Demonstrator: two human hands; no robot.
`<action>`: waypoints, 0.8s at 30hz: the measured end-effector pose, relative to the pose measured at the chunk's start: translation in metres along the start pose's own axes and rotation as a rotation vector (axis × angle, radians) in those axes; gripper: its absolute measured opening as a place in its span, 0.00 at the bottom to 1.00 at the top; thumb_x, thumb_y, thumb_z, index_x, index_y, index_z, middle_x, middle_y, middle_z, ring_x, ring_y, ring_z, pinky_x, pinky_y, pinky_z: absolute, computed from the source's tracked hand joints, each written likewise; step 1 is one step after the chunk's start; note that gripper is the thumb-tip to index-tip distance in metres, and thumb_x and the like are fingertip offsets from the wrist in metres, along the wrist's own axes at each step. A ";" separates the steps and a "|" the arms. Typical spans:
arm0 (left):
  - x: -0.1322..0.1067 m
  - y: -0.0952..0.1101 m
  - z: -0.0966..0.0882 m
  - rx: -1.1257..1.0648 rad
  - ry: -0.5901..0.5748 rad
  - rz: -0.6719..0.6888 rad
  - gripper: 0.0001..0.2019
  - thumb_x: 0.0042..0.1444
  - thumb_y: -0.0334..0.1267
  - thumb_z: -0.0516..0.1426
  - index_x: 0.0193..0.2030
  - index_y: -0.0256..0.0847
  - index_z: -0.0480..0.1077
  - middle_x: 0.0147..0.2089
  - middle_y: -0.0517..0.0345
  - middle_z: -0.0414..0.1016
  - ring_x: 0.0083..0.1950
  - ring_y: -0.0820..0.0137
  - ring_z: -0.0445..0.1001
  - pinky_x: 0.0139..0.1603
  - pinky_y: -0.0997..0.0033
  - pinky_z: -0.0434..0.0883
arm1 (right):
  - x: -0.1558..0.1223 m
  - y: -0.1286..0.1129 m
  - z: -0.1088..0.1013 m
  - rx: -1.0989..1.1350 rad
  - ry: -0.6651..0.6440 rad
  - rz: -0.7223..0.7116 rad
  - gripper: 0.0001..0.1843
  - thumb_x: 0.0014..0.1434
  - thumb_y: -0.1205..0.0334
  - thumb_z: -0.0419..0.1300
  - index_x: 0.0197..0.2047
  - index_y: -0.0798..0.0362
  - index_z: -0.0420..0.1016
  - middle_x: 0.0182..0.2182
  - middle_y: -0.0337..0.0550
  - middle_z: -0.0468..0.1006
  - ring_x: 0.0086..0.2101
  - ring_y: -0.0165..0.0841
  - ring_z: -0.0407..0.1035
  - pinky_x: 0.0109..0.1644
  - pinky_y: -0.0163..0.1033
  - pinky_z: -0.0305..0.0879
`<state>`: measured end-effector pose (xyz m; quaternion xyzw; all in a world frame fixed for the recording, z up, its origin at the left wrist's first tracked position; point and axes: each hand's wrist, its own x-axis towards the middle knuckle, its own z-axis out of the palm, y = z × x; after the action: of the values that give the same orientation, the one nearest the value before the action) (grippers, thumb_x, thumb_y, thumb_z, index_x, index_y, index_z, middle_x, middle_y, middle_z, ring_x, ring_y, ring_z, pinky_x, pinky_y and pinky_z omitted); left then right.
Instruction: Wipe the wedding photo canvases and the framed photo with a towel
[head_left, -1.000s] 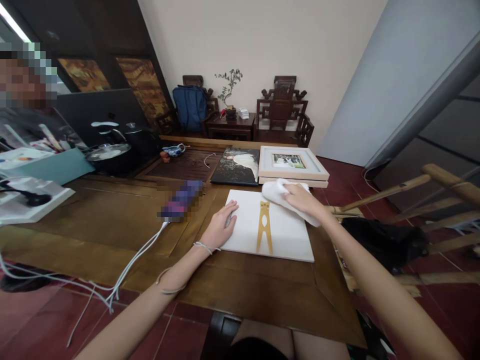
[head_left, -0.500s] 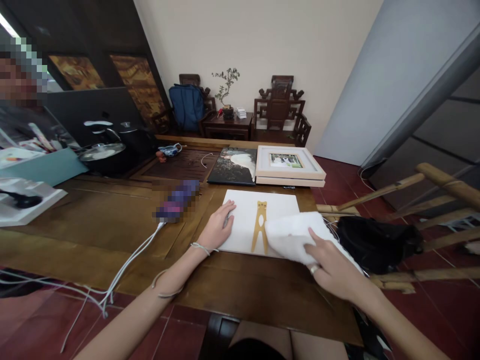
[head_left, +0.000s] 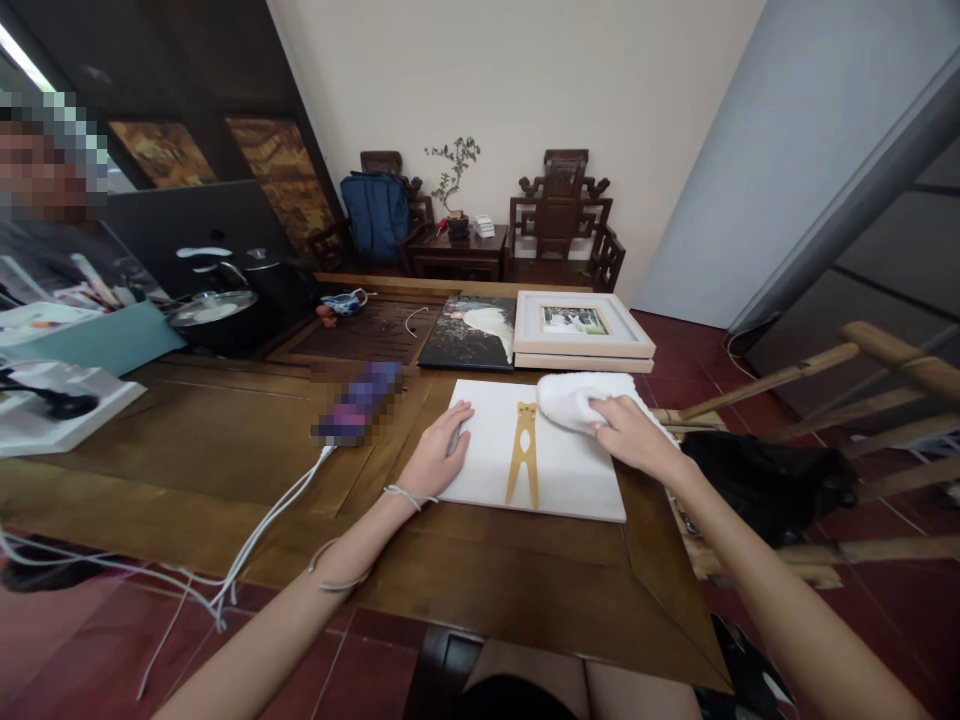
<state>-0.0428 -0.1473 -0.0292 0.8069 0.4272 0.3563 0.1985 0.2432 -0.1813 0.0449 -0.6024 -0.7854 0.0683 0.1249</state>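
A white flat board (head_left: 480, 470) lies near the table's front edge. On its middle is a gold, long-legged shape with a cat-like head (head_left: 523, 460); whether it is printed or a separate piece I cannot tell. My left hand (head_left: 439, 450) rests on the board's left edge, fingers stretched out. With my right hand (head_left: 634, 435) I grip a bunched white cloth (head_left: 577, 395), which lies against the board's far right corner, beside the gold head. Part of the cloth hangs past the board's right side.
Behind the board lie a dark photo panel (head_left: 469, 335) and stacked pale picture frames (head_left: 585, 350). To the left is a phone (head_left: 360, 400) on white cables (head_left: 277, 520). Further left stand a lidded pot (head_left: 217, 315) and a teal box (head_left: 112, 340). A person sits at far left.
My right hand has moved the white cloth away from me, from the board's near right part to its far right corner. My left hand has stayed on the left edge.
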 end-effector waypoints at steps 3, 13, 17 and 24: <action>0.000 0.000 0.001 0.004 0.003 -0.003 0.17 0.57 0.34 0.48 0.53 0.35 0.66 0.59 0.45 0.65 0.63 0.63 0.60 0.64 0.55 0.57 | -0.045 -0.013 0.003 -0.043 -0.061 -0.004 0.12 0.50 0.69 0.47 0.32 0.53 0.71 0.31 0.51 0.74 0.41 0.44 0.66 0.45 0.43 0.59; 0.001 0.002 0.002 0.020 0.013 -0.009 0.17 0.57 0.34 0.48 0.52 0.34 0.67 0.59 0.43 0.66 0.62 0.61 0.61 0.63 0.54 0.58 | -0.101 -0.033 0.002 0.017 -0.136 -0.061 0.15 0.48 0.70 0.46 0.34 0.51 0.72 0.33 0.50 0.75 0.43 0.45 0.68 0.48 0.47 0.60; 0.001 0.001 0.002 0.019 0.011 -0.005 0.16 0.57 0.34 0.48 0.51 0.36 0.68 0.58 0.46 0.67 0.62 0.62 0.62 0.63 0.55 0.58 | -0.043 -0.015 0.001 0.016 -0.057 0.027 0.13 0.50 0.67 0.47 0.33 0.53 0.72 0.31 0.49 0.75 0.38 0.43 0.67 0.42 0.43 0.61; 0.000 0.000 0.000 0.006 0.009 -0.003 0.17 0.58 0.35 0.48 0.52 0.37 0.67 0.59 0.46 0.66 0.62 0.62 0.62 0.64 0.54 0.57 | 0.040 0.010 -0.005 0.053 0.012 0.057 0.15 0.51 0.68 0.46 0.35 0.57 0.73 0.38 0.52 0.76 0.40 0.43 0.65 0.43 0.40 0.57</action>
<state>-0.0425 -0.1476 -0.0294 0.8053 0.4302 0.3584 0.1948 0.2437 -0.1403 0.0516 -0.6216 -0.7649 0.0888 0.1435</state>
